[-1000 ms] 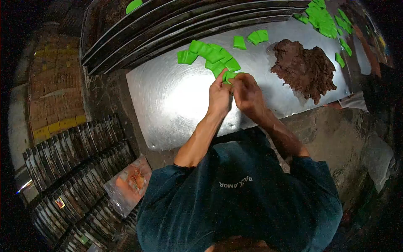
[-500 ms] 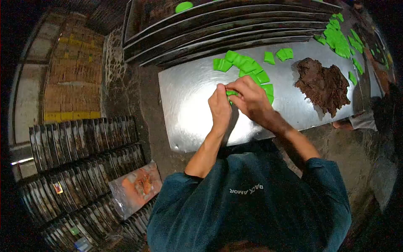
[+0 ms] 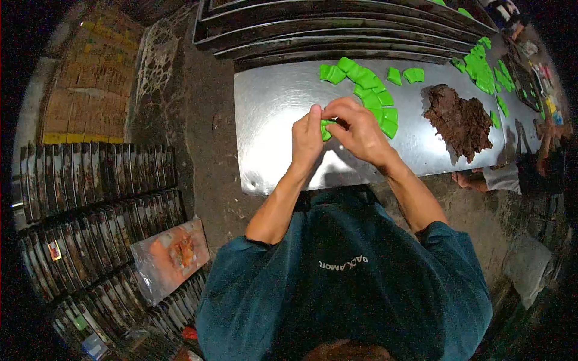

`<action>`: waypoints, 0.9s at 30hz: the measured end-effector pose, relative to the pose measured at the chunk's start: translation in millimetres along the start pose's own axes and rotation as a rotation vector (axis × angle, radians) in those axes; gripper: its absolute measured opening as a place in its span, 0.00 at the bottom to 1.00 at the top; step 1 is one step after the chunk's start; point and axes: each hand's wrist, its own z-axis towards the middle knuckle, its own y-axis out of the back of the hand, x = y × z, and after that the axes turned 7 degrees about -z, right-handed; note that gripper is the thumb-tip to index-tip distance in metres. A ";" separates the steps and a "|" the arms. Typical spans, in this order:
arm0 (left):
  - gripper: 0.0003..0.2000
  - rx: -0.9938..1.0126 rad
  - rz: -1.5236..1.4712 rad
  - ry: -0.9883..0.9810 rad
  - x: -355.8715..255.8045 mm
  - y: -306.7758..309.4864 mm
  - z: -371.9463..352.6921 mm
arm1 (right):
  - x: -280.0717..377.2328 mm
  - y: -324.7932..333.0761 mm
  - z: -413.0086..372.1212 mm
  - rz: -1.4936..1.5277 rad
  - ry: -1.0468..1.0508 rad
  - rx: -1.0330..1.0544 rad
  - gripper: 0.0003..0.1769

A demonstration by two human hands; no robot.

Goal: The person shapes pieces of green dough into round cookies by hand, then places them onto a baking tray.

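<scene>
Both of my hands meet over the metal table [image 3: 271,102], fingers bent round a small piece of green dough [image 3: 326,130]. My left hand [image 3: 307,135] pinches it from the left, and my right hand [image 3: 356,129] holds it from the right. Flat green pieces [image 3: 368,84] lie in an overlapping curve just beyond and right of my right hand. Two separate green pieces [image 3: 413,75] sit farther right. A rough brown lump of dough [image 3: 459,120] rests on the table's right part.
Stacked dark trays [image 3: 343,37] stand along the table's far edge. More green dough [image 3: 480,69] lies at the far right, near another person's arm [image 3: 546,147]. Rows of dark racked trays [image 3: 96,177] and a plastic-wrapped packet [image 3: 174,256] are at the left.
The view has shifted, so the racks and table sit differently in the frame. My hands stay together, and more of the green piece now shows below my fingertips.
</scene>
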 end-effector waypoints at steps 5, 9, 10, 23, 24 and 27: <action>0.26 -0.118 -0.148 0.047 10.5 -6.3 4.7 | 3.4 -24.2 -24.7 -0.352 0.226 -0.067 0.14; 0.24 0.100 0.172 -0.028 59.0 -9.2 -9.3 | -22.5 -3.4 -56.0 -0.482 0.130 0.079 0.13; 0.24 0.162 0.467 -0.309 86.0 -7.0 -3.9 | -30.0 3.5 -61.9 -0.502 0.084 0.153 0.12; 0.15 0.003 0.425 0.198 38.2 136.9 -72.6 | -54.2 0.7 -44.4 -0.476 -0.128 0.374 0.14; 0.15 -0.116 0.401 0.202 37.0 141.8 -68.7 | -54.6 -7.2 -34.1 -0.548 -0.033 0.140 0.19; 0.14 -0.217 0.295 0.173 50.3 142.1 -51.1 | -105.6 -53.8 -48.5 -0.698 0.018 0.046 0.28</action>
